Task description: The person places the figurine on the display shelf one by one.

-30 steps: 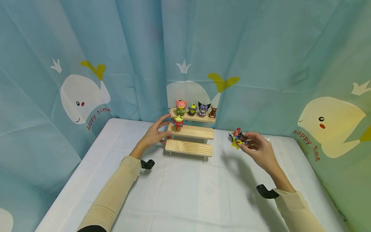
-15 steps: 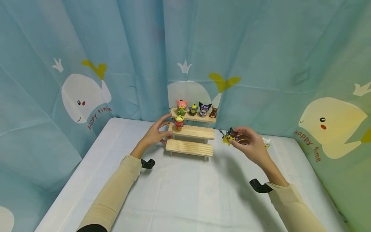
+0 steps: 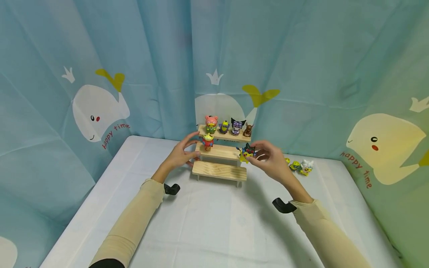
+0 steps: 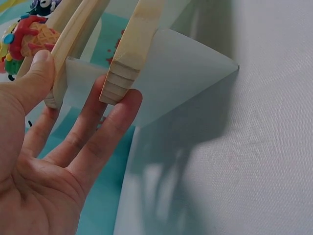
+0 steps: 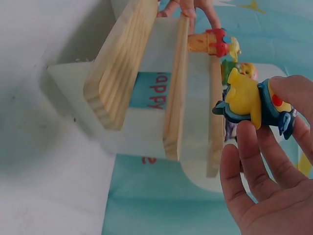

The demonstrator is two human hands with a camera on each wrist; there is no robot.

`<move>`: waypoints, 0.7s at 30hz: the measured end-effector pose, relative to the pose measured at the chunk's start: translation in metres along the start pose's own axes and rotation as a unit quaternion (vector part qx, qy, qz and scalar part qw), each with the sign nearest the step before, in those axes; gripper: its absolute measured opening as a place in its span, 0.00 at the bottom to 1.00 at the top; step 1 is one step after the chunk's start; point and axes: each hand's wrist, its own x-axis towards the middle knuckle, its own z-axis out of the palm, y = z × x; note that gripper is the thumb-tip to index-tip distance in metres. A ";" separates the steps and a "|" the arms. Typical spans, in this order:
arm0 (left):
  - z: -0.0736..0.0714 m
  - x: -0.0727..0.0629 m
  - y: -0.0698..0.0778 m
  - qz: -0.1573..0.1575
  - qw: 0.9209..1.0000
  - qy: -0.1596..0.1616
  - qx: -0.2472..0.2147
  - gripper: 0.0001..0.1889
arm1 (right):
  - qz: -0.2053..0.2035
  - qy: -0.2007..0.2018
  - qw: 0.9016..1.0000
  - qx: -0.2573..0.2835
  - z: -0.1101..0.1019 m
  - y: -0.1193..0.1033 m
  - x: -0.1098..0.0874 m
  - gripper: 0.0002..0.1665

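Leftward across the tabletop (image 3: 214, 223) the right hand (image 3: 273, 162) has come, bringing a yellow figurine with a dark cape (image 5: 243, 100) to the right end of the middle shelf (image 3: 223, 152), while the left hand (image 3: 179, 153) stays where it was. That shift uncovers a green-and-yellow figurine (image 3: 295, 166) and a white-topped yellow figurine (image 3: 305, 167), near each other on the tabletop at the right.

From where I stand, the right hand's fingers pinch the caped figurine, thumb on one side and fingertips on the other. Its yellow lower body pokes out clear of them, a hold that I think suits a piece meant to stand on its own base. Whether it touches the shelf I cannot tell.

On the other side, the left hand's fingers are spread, with tips at the left ends of the shelves, including the bottom shelf (image 3: 219, 171). They grip no figurine; my guess is that they steady the wooden tiers, which look light enough to be nudged.

Just beside that hand, an ice-cream-cone figurine (image 3: 207, 143) stands at the left end of the middle shelf, leaving bare wood to its right. Four more figurines line the top shelf (image 3: 231, 139) side by side, apparently so each shows from the front.
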 end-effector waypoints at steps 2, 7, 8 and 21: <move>0.000 -0.001 0.001 -0.001 1.000 0.001 0.003 0.41 | 0.003 -0.004 1.000 0.001 0.004 -0.001 0.004 0.24; 0.000 -0.001 0.001 0.006 1.000 0.002 0.003 0.40 | -0.002 -0.009 1.000 0.002 0.016 0.002 0.015 0.25; 0.000 -0.001 0.001 0.006 1.000 0.002 0.002 0.40 | -0.004 -0.009 1.000 0.004 0.018 0.003 0.017 0.25; 0.001 -0.003 0.009 0.003 1.000 -0.010 -0.020 0.41 | -0.022 -0.005 1.000 0.011 0.050 0.003 0.041 0.23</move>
